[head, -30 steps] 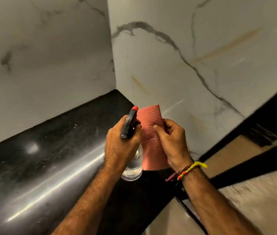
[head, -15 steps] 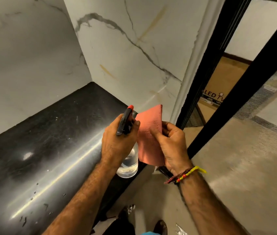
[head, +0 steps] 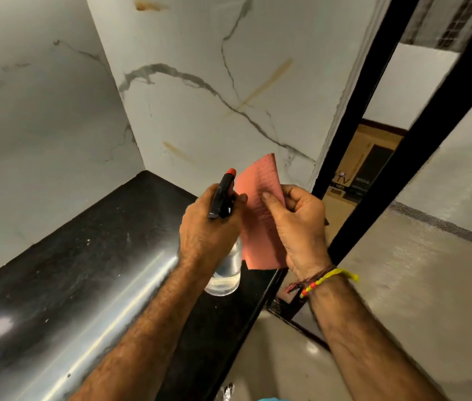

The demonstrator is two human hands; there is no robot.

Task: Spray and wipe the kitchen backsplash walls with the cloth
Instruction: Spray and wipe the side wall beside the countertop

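Leftmost, the black countertop (head: 64,273) runs up to the marble backsplash walls (head: 200,91), which carry brownish streaks. Next, the left hand (head: 205,230) is wrapped round the neck of the spray bottle (head: 224,273), its fingers curled by the trigger and its red nozzle tip pointing up toward the corner. That bottle looks clear, rigid plastic, partly full, so probably light and steady when held at the neck; its smooth wall would likely slip if wet. Just right of it, the pink cloth (head: 260,198) stands upright, pinched between thumb and curled fingers of the right hand (head: 301,227). It seems thin, soft and floppy; bunching it in the palm should give firmer wiping pressure.
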